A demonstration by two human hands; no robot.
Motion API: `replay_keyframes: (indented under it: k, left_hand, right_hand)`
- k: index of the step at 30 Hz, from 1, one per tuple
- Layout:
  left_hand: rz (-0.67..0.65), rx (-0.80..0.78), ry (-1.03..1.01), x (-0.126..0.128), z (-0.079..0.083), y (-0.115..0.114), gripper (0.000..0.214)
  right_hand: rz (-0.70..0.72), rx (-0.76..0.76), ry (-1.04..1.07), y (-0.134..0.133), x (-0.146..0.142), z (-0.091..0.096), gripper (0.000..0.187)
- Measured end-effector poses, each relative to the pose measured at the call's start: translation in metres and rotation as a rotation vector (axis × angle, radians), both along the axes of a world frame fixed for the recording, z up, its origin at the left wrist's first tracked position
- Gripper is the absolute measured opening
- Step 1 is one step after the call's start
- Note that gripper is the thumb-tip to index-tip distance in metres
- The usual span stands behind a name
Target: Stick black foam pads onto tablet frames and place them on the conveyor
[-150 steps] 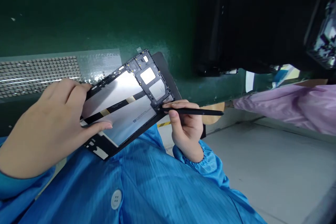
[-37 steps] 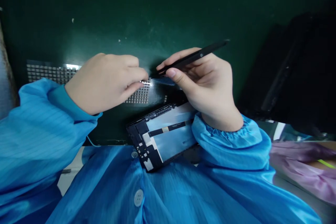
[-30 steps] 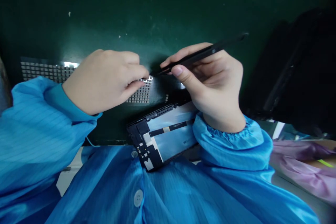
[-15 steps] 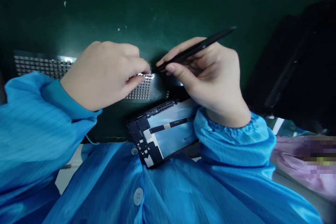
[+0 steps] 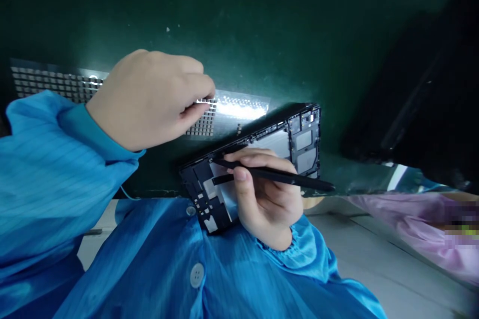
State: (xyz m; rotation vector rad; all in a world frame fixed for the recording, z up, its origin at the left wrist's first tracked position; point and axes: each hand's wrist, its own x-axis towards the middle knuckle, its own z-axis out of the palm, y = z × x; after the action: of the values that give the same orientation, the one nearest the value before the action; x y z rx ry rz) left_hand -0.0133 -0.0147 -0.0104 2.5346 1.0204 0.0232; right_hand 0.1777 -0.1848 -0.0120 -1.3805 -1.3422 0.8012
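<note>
My right hand (image 5: 267, 192) is closed in a pen-like hold on slim black tweezers (image 5: 284, 175). Their tips reach down to the upper left edge of an opened tablet (image 5: 305, 142), which lies tilted at the front edge of the table. Its inner side faces up, with a silvery plate, a dark ribbon and small white patches; my right hand covers its middle. With thumb and fingers together, my left hand (image 5: 153, 97) pinches a clear film sheet (image 5: 243, 105) bearing rows of small grey pads (image 5: 202, 122). That hand hides the middle of the sheet.
The sheet runs left under my forearm over the dark green table (image 5: 239, 20). A large black object (image 5: 415, 89) stands at the right. Beyond the table's front edge, pink cloth (image 5: 396, 219) of another person shows at the lower right.
My right hand has moved down and left with the tweezers, from beside the pad sheet to over the tablet. My left hand has stayed nearly in place on the sheet.
</note>
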Motion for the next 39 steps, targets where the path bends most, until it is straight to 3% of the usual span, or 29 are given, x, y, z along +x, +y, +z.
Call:
replay_keyframes:
  k: [7,10,15,18,22,30,34,37,39]
  left_hand:
    - [0.008,-0.018,0.021,0.003,-0.001,0.002,0.045]
    - [0.0,-0.019,0.038,0.004,0.001,0.003,0.042]
    - [-0.025,-0.033,0.075,0.004,0.007,0.004,0.036]
    - [-0.027,-0.038,0.089,0.004,0.009,0.005,0.033]
    - [-0.052,-0.02,0.087,0.004,0.009,0.006,0.037]
    - [-0.03,-0.036,0.078,0.004,0.007,0.006,0.042]
    - [-0.007,-0.046,0.042,0.004,0.005,0.006,0.043]
    - [-0.001,-0.04,0.016,0.003,0.003,0.006,0.043]
    - [-0.011,-0.033,0.004,0.003,0.003,0.006,0.044]
  right_hand:
    - [0.078,0.054,-0.1,0.002,0.006,0.001,0.036]
    - [0.045,0.045,-0.094,0.008,0.014,0.008,0.032]
    - [0.147,-0.014,-0.19,0.054,0.036,0.02,0.02]
    - [0.225,-0.102,-0.191,0.088,0.046,0.013,0.011]
    - [0.29,-0.148,-0.139,0.109,0.051,0.001,0.022]
    - [0.266,-0.172,-0.16,0.109,0.046,0.004,0.029]
    - [0.283,-0.211,-0.162,0.113,0.047,0.01,0.023]
    - [0.187,-0.139,-0.062,0.093,0.045,0.015,0.006]
    - [0.047,-0.074,-0.017,0.066,0.039,0.016,0.009]
